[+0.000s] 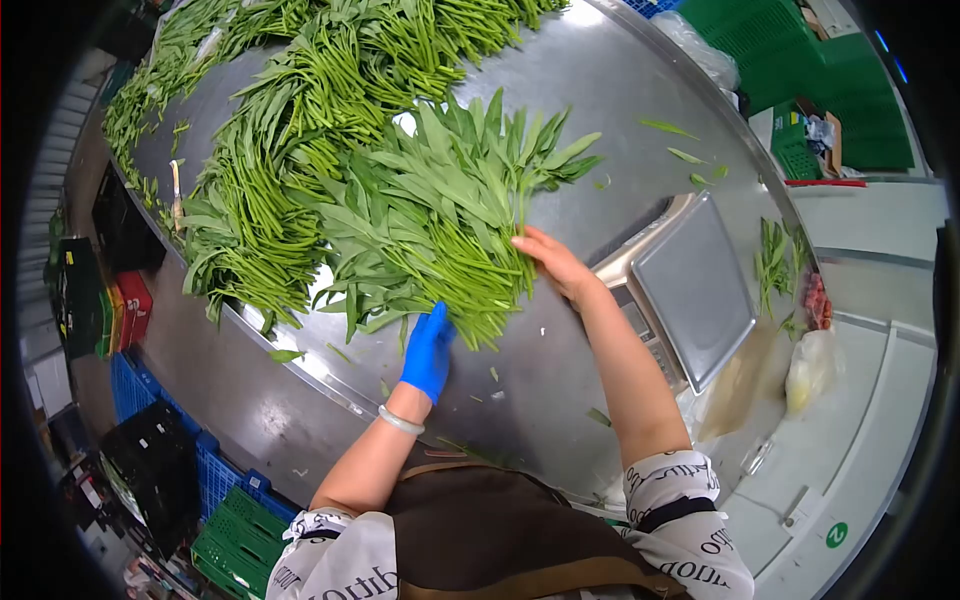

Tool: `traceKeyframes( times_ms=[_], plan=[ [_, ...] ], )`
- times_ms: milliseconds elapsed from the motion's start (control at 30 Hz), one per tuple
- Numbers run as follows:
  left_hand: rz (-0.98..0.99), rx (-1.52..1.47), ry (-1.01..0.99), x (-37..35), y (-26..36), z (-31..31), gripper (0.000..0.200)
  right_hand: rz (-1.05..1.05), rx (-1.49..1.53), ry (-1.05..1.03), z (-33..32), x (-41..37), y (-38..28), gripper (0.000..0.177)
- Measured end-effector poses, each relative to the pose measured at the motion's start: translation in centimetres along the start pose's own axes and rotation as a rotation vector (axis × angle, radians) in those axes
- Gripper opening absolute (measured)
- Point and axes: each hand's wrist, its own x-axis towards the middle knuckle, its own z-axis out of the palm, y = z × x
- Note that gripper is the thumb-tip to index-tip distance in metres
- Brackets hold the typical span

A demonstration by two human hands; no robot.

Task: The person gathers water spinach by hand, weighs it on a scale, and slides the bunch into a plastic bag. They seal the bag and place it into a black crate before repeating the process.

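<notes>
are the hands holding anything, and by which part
The greens, at the stems, between the left hand and right hand; whether the hands grip or only touch cannot be told.

Tabletop (545, 400) layout

Bundle (470, 275) sits between left hand (428, 355) and right hand (557, 265). Bigger heap of greens (265, 215) runs left and behind it. Scale (695, 290) off right, loose leaves (772, 262) past that. Crates (235, 545) left of the tabletop.

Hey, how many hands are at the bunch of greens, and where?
2: your left hand, in a blue glove, at the bunch's near edge, and your bare right hand at its right side. No others show; some could be hidden.
</notes>
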Motion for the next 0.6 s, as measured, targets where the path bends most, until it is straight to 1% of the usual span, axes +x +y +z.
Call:
traceKeyframes(
  times_ms=[100, 200, 300, 333, 433, 467, 567, 600],
  plan=[
    [-0.090, 0.024, -0.068, 0.7, 1.2, 1.2, 0.048, 0.085, -0.317, -0.135, 2.6, 1.0, -0.3, 0.061],
    [0.023, 0.130, -0.034, 0.7, 1.8, 3.1, 0.050, -0.039, -0.201, -0.224, 5.2, 0.8, 1.7, 0.068],
    [0.095, 0.183, 0.017, -1.1, 2.7, 3.5, 0.051, -0.214, -0.302, -0.114, 6.6, -1.9, 2.0, 0.067],
    [0.106, 0.190, 0.008, -2.2, 3.2, 3.7, 0.055, -0.296, -0.364, -0.036, 6.9, -3.2, 1.7, 0.062],
    [0.151, 0.307, -0.091, -5.1, 4.0, 3.0, 0.053, -0.206, -0.455, 0.145, 6.5, -7.7, 0.4, 0.055],
    [0.190, 0.297, -0.105, -5.3, 3.9, 2.4, 0.052, -0.258, -0.325, 0.151, 6.4, -8.7, -0.1, 0.051],
    [0.020, 0.207, -0.044, -3.9, 3.5, 0.1, 0.052, -0.051, -0.105, 0.309, 4.6, -7.9, 1.8, 0.048],
    [-0.010, 0.213, -0.040, -3.4, 3.3, -0.3, 0.054, 0.078, -0.162, 0.369, 3.9, -7.2, 2.8, 0.047]
  ],
)
